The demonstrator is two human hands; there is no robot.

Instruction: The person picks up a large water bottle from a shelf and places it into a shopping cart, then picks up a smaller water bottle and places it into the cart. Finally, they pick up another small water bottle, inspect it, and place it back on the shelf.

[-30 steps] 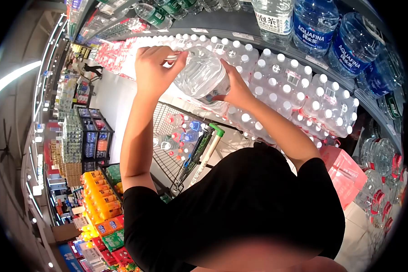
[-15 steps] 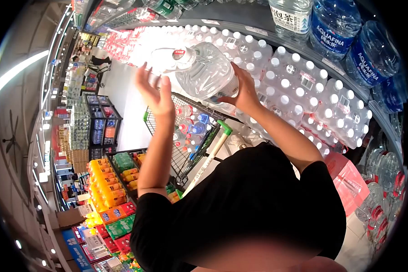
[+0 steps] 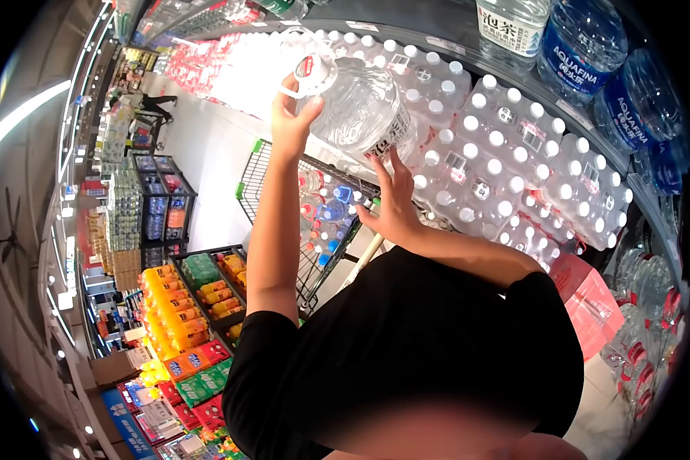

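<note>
A large clear water bottle is held up tilted above the shopping cart, its red-and-white cap end toward the left. My left hand is closed at the cap end, fingers round the neck by the white handle and thumb on the near side. My right hand has its fingers spread, with the fingertips right at the printed label near the bottle's base. Below the bottle, several smaller bottles with blue and red caps lie inside the cart's wire basket.
Shrink-wrapped packs of white-capped bottles fill the space ahead and right. Big blue-labelled bottles stand on the shelf above. Orange drink bottles are stacked at the left. A pink carton sits at the right.
My left hand has gone from open beside the bottle to closed round its neck. The right hand has loosened from the base and moved down, fingers spread. The bottle's base has swung downward.
</note>
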